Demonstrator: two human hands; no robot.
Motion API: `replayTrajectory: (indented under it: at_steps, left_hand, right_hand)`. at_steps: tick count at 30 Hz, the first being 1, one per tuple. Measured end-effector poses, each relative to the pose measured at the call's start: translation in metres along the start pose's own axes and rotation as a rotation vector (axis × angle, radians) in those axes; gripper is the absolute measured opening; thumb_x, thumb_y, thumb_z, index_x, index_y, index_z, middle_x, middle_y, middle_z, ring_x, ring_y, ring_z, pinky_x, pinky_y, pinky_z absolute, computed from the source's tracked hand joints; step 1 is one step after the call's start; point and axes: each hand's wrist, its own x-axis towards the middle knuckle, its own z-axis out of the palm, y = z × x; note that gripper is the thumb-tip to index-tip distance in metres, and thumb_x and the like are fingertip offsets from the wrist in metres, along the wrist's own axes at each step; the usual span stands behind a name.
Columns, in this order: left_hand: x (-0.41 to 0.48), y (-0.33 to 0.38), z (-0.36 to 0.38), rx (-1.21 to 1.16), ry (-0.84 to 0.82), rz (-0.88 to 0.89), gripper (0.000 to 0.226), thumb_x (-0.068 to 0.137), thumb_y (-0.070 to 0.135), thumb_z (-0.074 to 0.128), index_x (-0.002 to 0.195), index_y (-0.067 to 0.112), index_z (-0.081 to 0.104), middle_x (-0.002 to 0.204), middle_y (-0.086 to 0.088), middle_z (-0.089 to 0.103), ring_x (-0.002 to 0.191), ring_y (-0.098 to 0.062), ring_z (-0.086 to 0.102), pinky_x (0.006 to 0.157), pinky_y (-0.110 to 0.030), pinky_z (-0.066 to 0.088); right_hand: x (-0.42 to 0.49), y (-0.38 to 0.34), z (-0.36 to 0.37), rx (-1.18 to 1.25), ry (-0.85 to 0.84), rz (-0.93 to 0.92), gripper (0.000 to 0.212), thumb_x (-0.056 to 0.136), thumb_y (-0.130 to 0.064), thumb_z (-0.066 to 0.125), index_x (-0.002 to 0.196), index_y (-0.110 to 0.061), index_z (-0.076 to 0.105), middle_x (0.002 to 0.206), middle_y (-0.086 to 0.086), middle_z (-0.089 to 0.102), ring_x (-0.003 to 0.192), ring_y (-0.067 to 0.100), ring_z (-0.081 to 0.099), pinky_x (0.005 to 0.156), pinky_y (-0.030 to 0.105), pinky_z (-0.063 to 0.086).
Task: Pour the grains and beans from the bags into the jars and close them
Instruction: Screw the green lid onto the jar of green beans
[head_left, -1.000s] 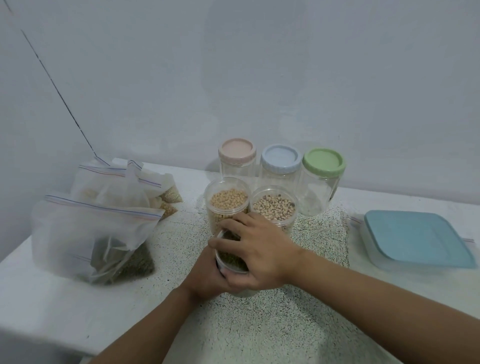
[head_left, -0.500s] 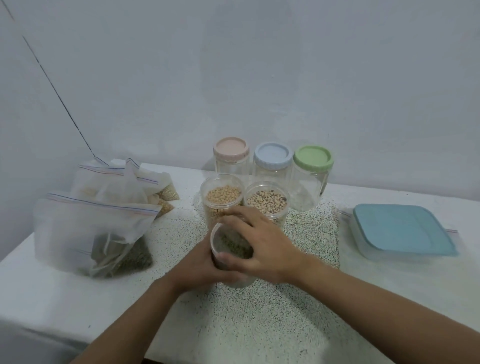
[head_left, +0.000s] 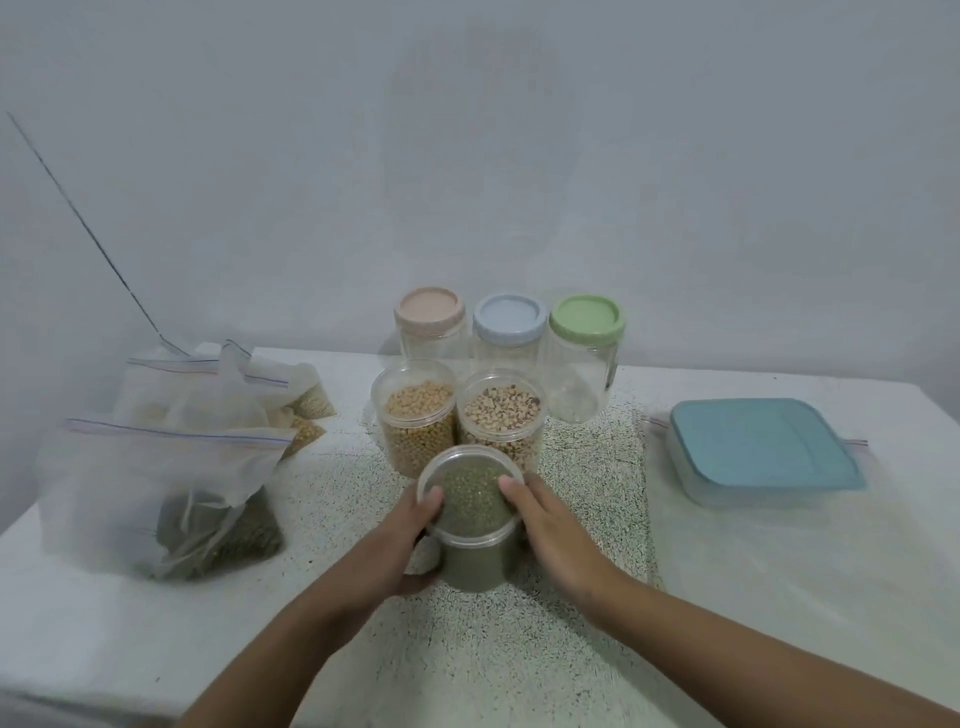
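A clear jar of green beans (head_left: 470, 512) with a clear lid stands on the speckled mat (head_left: 582, 462). My left hand (head_left: 400, 545) grips its left side, thumb on the lid rim. My right hand (head_left: 550, 525) rests against its right side, thumb on the lid. Behind it stand a jar of yellow beans (head_left: 413, 415) and a jar of speckled beans (head_left: 501, 415), both with clear lids. Three empty jars stand at the wall with a pink lid (head_left: 429, 307), a blue lid (head_left: 509, 317) and a green lid (head_left: 587, 318). Zip bags (head_left: 156, 467) of grains lie at the left.
A flat plastic box with a blue lid (head_left: 761, 447) sits at the right on the white table (head_left: 779, 597). The wall runs close behind the jars. The table's front edge is near at the lower left.
My right hand has come off the top of the green bean jar and now lies at its side. The jar's lid is fully in view.
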Motion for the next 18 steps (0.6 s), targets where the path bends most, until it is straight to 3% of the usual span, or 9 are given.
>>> replayTrajectory:
  at_steps: [5, 8, 11, 14, 18]
  left_hand:
    - [0.01, 0.002, 0.039, -0.051, -0.137, 0.001, 0.039, 0.1, 0.052, 0.047, 0.137, 0.043, 0.057, 0.141, 0.003, 0.059, 0.13, -0.013, 0.058, 0.103, -0.041, 0.054]
    - [0.029, 0.007, 0.065, 0.022, -0.121, 0.002, 0.041, 0.102, 0.046, 0.05, 0.14, 0.032, 0.057, 0.141, 0.002, 0.059, 0.129, -0.013, 0.057, 0.106, -0.037, 0.052]
    - [0.044, 0.018, 0.085, 0.123, -0.064, 0.042, 0.034, 0.102, 0.043, 0.051, 0.129, 0.026, 0.063, 0.127, 0.008, 0.066, 0.114, -0.005, 0.062, 0.094, -0.028, 0.056]
    - [0.053, 0.027, 0.094, 0.151, -0.023, 0.011, 0.025, 0.097, 0.051, 0.053, 0.106, 0.032, 0.067, 0.098, 0.021, 0.068, 0.098, -0.003, 0.068, 0.091, -0.031, 0.056]
    - [0.07, 0.029, 0.102, 0.056, -0.028, -0.038, 0.04, 0.082, 0.058, 0.058, 0.091, 0.02, 0.065, 0.094, 0.006, 0.062, 0.101, -0.021, 0.061, 0.097, -0.043, 0.052]
  right_hand:
    - [-0.003, 0.003, -0.034, -0.09, 0.286, -0.018, 0.037, 0.108, -0.041, 0.032, 0.109, -0.026, 0.066, 0.108, -0.003, 0.07, 0.099, 0.009, 0.067, 0.072, 0.019, 0.049]
    - [-0.004, 0.001, -0.061, -0.076, 0.376, -0.012, 0.035, 0.109, -0.042, 0.034, 0.102, -0.031, 0.066, 0.102, -0.01, 0.069, 0.097, 0.005, 0.064, 0.072, 0.02, 0.044]
    - [0.0, 0.001, -0.084, -0.136, 0.427, -0.014, 0.038, 0.106, -0.051, 0.036, 0.115, -0.027, 0.064, 0.108, -0.011, 0.067, 0.101, 0.003, 0.061, 0.075, 0.021, 0.043]
    - [0.006, -0.003, -0.103, -0.172, 0.442, -0.003, 0.045, 0.103, -0.055, 0.04, 0.119, -0.019, 0.063, 0.111, -0.005, 0.067, 0.105, 0.012, 0.062, 0.086, 0.031, 0.046]
    - [0.018, -0.004, -0.114, -0.196, 0.464, -0.001, 0.051, 0.102, -0.06, 0.037, 0.122, -0.021, 0.062, 0.117, 0.0, 0.065, 0.11, 0.019, 0.061, 0.102, 0.042, 0.046]
